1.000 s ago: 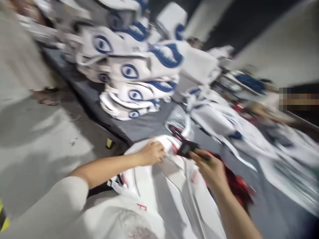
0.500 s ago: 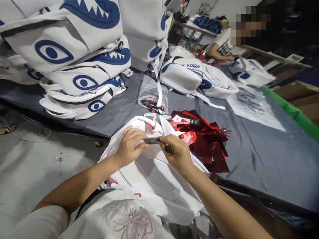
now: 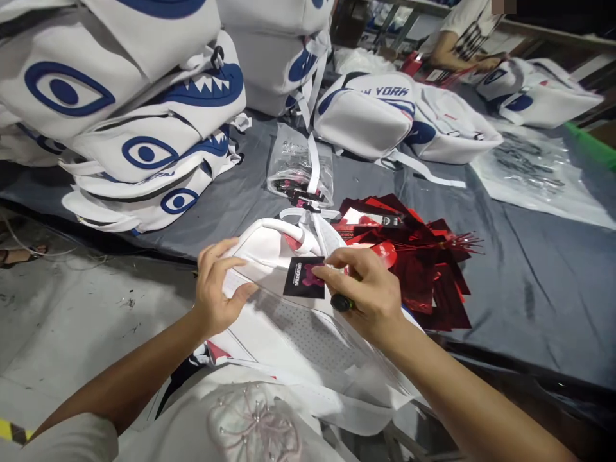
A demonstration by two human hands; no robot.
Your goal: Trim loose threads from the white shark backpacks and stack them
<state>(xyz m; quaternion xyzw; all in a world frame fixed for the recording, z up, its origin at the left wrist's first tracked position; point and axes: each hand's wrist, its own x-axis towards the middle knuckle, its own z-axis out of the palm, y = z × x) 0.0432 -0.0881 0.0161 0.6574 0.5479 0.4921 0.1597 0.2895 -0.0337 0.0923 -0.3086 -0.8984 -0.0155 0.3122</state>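
Note:
A white backpack (image 3: 269,321) lies against my front at the table edge, its padded, dotted back panel turned up. My right hand (image 3: 368,289) pinches a small black card (image 3: 302,277) with pink and white print, holding it above the backpack. From the same hand sticks out a round black end with a yellow-green band (image 3: 341,302), part of a tool mostly hidden in the palm. My left hand (image 3: 219,285) is at the backpack's left edge, thumb and fingers apart, with nothing in them. Whether it touches the fabric I cannot tell.
Red glossy tags (image 3: 404,269) lie in a pile right of the backpack. Beyond is a clear plastic bag (image 3: 293,163) holding small dark items. White backpacks with blue eyes (image 3: 149,153) are stacked left; others (image 3: 366,122) lie at the back. A co-worker's hand (image 3: 488,64) touches one.
My hands have moved apart; the left has let go of the card. The card, seen nearly edge-on before, now shows its printed face in my right hand. The view has tilted downward.

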